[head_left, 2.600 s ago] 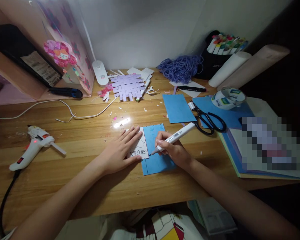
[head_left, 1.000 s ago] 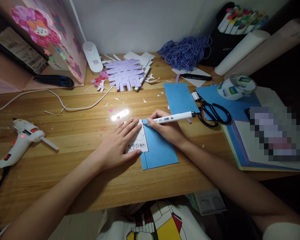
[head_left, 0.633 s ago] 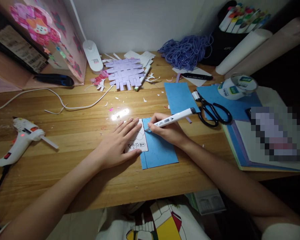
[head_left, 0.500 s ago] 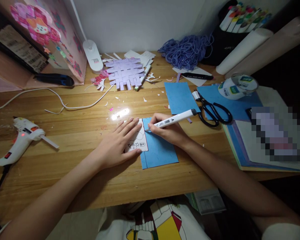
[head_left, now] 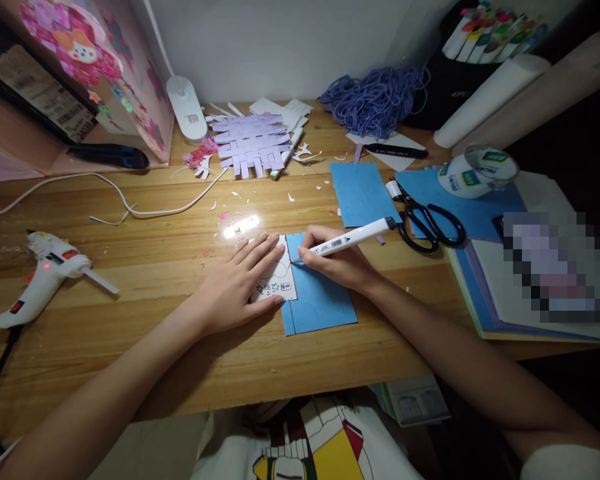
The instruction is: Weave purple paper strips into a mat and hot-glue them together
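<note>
A small white card (head_left: 275,288) with black doodles overlaps the left part of a blue sheet (head_left: 325,307) on the wooden table. My left hand (head_left: 243,277) lies on the card, palm down with its fingers spread. My right hand (head_left: 333,261) is closed around a white marker (head_left: 353,237), whose tip points down at the card's right edge over the blue sheet. Below the card, a dark line runs along the left side of the sheet. Behind my right hand lies a second blue piece (head_left: 365,193).
Black scissors (head_left: 430,227) and tape rolls (head_left: 473,177) lie at the right, beside stacked colored sheets (head_left: 470,287). A glue gun (head_left: 43,280) is at the left. Woven purple paper (head_left: 253,143) and blue yarn (head_left: 373,100) lie at the back.
The view has shifted very slightly. Both hands keep their places, and the marker tip remains at the card's right edge.
</note>
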The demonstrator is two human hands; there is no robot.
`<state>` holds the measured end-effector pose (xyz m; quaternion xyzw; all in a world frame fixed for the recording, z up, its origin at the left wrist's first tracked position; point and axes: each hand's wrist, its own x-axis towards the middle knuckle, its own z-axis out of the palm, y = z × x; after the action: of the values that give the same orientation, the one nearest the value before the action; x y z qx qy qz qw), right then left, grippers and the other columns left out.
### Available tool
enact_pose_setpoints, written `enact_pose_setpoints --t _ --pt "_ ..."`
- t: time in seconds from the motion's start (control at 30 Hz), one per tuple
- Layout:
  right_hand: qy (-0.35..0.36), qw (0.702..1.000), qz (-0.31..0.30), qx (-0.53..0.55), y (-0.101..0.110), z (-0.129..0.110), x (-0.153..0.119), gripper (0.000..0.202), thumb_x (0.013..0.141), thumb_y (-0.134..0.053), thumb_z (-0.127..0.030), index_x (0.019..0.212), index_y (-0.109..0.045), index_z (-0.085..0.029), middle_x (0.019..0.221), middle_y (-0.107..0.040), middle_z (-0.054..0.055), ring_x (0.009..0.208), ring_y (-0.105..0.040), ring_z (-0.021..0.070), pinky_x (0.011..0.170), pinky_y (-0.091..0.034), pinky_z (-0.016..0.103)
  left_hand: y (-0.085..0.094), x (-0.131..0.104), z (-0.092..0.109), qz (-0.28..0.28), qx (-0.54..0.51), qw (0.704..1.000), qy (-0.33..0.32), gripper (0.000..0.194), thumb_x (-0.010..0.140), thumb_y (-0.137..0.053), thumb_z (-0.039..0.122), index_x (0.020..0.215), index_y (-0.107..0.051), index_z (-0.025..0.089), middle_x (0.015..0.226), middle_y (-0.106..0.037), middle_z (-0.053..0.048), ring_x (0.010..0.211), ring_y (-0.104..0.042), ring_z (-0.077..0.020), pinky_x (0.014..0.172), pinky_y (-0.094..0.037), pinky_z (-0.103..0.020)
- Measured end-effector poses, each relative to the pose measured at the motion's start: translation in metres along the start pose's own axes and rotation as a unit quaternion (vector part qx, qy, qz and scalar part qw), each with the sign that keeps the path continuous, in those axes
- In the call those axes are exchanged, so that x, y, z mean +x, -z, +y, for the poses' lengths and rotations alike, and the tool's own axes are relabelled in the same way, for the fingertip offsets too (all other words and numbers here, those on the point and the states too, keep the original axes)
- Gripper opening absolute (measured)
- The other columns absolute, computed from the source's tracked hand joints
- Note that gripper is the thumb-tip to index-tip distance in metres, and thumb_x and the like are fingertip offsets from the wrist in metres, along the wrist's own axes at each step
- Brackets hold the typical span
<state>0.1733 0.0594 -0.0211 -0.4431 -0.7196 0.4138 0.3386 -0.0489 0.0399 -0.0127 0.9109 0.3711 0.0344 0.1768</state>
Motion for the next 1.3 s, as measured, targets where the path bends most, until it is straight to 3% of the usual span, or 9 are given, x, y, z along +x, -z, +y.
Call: enact_pose_setpoints --t 0.4,0.67,0.8,1.3 --pt "-0.014 0.997 -0.079 -0.007 0.004 0.001 -0.005 0.023 0.081 -0.058 -0.028 0.062 -0.048 -0.019 0.056 -0.046 -0.005 0.053 -0.04 0.0102 0.049 -0.029 0.025 0.0 0.0 0.0 -0.003 -0.006 1.0 0.005 0.075 0.088 -0.042 0.058 0.148 -0.016 0.022 0.155 -0.012 -0.003 0.142 -0.012 -0.0256 0.117 -0.014 -0.042" --pt "-0.01 1.0 0.023 0.015 -0.003 0.002 0.001 0.024 0.083 -0.056 -0.028 0.063 -0.048 -0.019 0.059 -0.045 -0.004 0.056 -0.041 0.0106 0.053 -0.031 0.027 0.0 0.001 0.0 -0.004 0.012 1.0 -0.001 0.074 0.088 -0.04 0.058 0.148 -0.015 0.021 0.155 -0.012 -0.004 0.142 -0.011 -0.0236 0.117 -0.013 -0.042" --pt "-0.008 0.999 0.037 0.018 -0.003 0.003 0.002 0.024 0.084 -0.056 -0.03 0.064 -0.048 -0.019 0.061 -0.046 -0.004 0.058 -0.042 0.011 0.054 -0.031 0.027 0.0 0.001 0.001 -0.008 0.021 1.0 0.003 0.075 0.088 -0.04 0.059 0.148 -0.015 0.02 0.155 -0.012 -0.004 0.142 -0.01 -0.0225 0.117 -0.012 -0.041" --pt "0.015 0.991 -0.132 -0.013 0.007 -0.003 -0.004 0.02 0.08 -0.056 -0.024 0.062 -0.05 -0.017 0.053 -0.044 -0.006 0.048 -0.038 0.0077 0.044 -0.027 0.021 -0.001 0.001 0.0 -0.002 0.025 1.0 -0.003 0.074 0.089 -0.041 0.057 0.147 -0.018 0.017 0.155 -0.013 -0.007 0.142 -0.012 -0.0246 0.117 -0.012 -0.042"
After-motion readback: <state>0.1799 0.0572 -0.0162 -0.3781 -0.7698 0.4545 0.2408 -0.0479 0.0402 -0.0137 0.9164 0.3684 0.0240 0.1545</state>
